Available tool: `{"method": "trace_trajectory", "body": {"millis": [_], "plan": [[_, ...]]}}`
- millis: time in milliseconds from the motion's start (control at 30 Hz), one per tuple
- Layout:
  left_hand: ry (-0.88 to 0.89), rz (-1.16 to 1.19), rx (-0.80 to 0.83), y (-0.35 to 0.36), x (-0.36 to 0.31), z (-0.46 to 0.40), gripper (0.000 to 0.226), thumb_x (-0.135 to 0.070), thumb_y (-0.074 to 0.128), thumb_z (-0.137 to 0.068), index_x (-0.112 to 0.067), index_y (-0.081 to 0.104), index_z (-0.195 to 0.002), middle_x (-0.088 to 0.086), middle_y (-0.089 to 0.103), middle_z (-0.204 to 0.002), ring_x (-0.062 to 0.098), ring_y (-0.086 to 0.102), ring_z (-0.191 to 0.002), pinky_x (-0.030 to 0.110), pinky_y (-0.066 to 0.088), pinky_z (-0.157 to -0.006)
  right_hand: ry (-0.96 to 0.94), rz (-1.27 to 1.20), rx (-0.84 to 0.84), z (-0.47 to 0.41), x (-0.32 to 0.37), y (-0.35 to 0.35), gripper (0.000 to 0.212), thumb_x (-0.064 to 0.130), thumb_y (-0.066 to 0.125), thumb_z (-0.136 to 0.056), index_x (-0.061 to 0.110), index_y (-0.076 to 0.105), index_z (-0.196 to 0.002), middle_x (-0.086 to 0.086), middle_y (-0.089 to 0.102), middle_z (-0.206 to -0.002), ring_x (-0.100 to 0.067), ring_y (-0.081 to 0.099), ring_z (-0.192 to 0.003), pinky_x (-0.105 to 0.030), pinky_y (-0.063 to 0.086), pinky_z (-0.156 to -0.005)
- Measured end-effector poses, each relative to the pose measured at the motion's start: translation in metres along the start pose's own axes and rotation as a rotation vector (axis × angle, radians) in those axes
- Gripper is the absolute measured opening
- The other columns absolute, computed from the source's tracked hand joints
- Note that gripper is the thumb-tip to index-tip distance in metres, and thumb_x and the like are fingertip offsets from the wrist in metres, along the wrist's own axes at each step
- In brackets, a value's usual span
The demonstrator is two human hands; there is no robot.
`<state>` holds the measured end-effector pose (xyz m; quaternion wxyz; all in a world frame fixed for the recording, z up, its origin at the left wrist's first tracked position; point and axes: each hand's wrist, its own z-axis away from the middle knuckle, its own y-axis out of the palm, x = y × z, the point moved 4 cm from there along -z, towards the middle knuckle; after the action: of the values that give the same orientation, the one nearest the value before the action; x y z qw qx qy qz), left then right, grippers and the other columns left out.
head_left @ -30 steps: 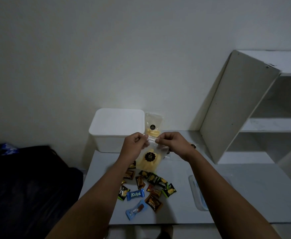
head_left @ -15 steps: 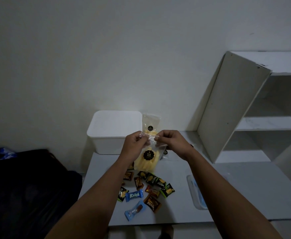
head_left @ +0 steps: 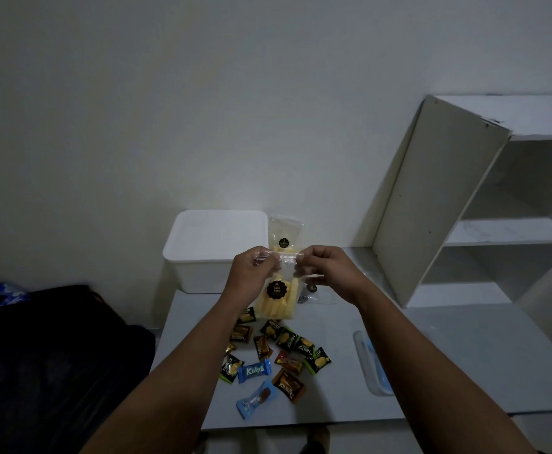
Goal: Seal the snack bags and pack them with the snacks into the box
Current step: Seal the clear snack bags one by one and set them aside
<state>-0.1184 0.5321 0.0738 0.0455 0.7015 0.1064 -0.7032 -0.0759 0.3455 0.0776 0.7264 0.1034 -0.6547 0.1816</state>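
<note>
We read "Kalpa" in white on blue wrapper point(head_left: 255, 370) lying on table. "NEXTAR" on several dark candy wrappers: brown one point(head_left: 289, 386), green-edged one point(head_left: 302, 347), another brown point(head_left: 240, 335). Round black sticker point(head_left: 276, 289) on held clear snack bag point(head_left: 276, 298): gold lettering, looks like "Pang Pang", not sure. Second bag's sticker point(head_left: 283, 242) too small to read.

We saw two bare forearms reaching in from the lower edge of the view, uncovered along their whole visible length. No sleeve cuff showed on either arm. Our left hand point(head_left: 251, 273) and right hand point(head_left: 325, 270) were bare as well, with no glove. We could make out no ring, watch or strap in the dim light.
</note>
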Motion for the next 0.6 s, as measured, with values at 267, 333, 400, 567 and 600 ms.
{"method": "trace_trajectory", "body": {"millis": [267,333,400,567,600], "plan": [[-0.036,0.03,0.014,0.0039,0.0014,0.0004,0.009,-0.019,0.069,-0.093,-0.015,0.078,-0.091,0.003,0.079,-0.085,0.018,0.076,-0.084,0.032,0.059,-0.082,-0.025,0.009,-0.008,-0.0026,-0.0006,-0.0007,0.018,0.022,0.071,-0.095,0.003,0.073,-0.097,-0.015,0.078,-0.093,-0.022,0.074,-0.089,-0.045,0.052,-0.088],[-0.024,0.012,0.008,0.004,0.0013,-0.0002,0.01,-0.019,0.069,-0.093,-0.016,0.078,-0.09,0.004,0.079,-0.085,0.019,0.075,-0.084,0.036,0.059,-0.083,-0.032,0.008,-0.021,-0.0026,-0.001,-0.0005,0.02,0.02,0.069,-0.096,0.0,0.073,-0.099,-0.015,0.078,-0.093,-0.022,0.075,-0.089,-0.044,0.053,-0.088],[-0.018,0.013,-0.012,0.0033,0.0003,-0.0005,0.011,-0.02,0.069,-0.093,-0.015,0.077,-0.089,0.005,0.079,-0.085,0.017,0.074,-0.081,0.036,0.058,-0.083,-0.036,-0.03,-0.037,-0.0023,-0.0013,-0.0005,0.017,0.018,0.067,-0.098,0.003,0.074,-0.099,-0.015,0.079,-0.095,-0.024,0.076,-0.09,-0.042,0.054,-0.086],[-0.033,0.044,-0.02,0.002,0.0013,-0.0014,0.01,-0.021,0.069,-0.094,-0.018,0.077,-0.087,0.003,0.079,-0.085,0.02,0.075,-0.085,0.035,0.058,-0.084,-0.088,-0.052,-0.069,-0.0025,-0.0015,-0.0004,0.011,0.016,0.066,-0.099,0.007,0.069,-0.095,-0.013,0.075,-0.091,-0.023,0.074,-0.088,-0.038,0.053,-0.082],[-0.037,0.053,-0.014,0.0024,0.0013,-0.0008,0.01,-0.02,0.069,-0.094,-0.016,0.077,-0.089,0.005,0.079,-0.085,0.018,0.075,-0.083,0.034,0.058,-0.083,-0.094,-0.041,-0.074,-0.0033,-0.0014,0.0004,0.01,0.016,0.066,-0.099,0.008,0.068,-0.094,-0.013,0.074,-0.09,-0.023,0.073,-0.087,-0.038,0.052,-0.081]]}}
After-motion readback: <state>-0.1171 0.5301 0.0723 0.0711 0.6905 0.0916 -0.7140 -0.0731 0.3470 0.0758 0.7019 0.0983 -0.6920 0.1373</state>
